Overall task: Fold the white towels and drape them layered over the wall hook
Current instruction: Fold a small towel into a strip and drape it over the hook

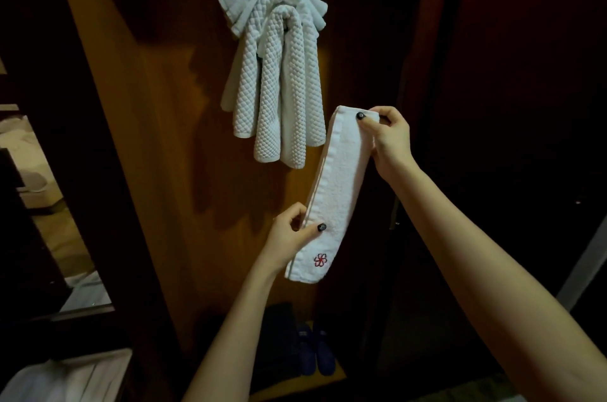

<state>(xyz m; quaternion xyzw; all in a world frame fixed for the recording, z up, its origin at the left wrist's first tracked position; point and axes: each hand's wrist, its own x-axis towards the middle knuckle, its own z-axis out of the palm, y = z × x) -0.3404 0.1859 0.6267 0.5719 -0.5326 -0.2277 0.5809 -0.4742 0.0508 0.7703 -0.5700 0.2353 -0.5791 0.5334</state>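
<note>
- Two hands are holding one folded towel (341, 184) in the air, just below and to the right of the hung bundle. The right hand (391, 135) is pinching its upper end with the thumb on the front face. The left hand (292, 230) is pinching its left edge lower down, just above a red flower emblem (320, 259). The hands are sitting apart, with the strip stretching between them at a slant.
- Several white towels (272, 73) are already hanging in layers against the wooden panel (164, 138), arching over the hook, which is hiding under the cloth.
- Judging by this, the folding of the held strip is looking finished and the draping is coming next.
- Its stacked layers are showing as separate lines along the left edge. If either pinch is loosening during the lift, the fold could be springing open.
- The pile on the hook is getting thick and the hook itself is not showing, so the placing would be going half blind. A strip landing off centre would probably be sliding down one side.
- The emblem end is dangling free below the left hand. If the strip is going over with one end much longer than the other, the weight of the long end could be pulling it off.
- Nudging or tugging the hung layers while adding this one could be dragging them loose, and they would be dropping toward the dark slippers (315, 349) on the low shelf beneath.
</note>
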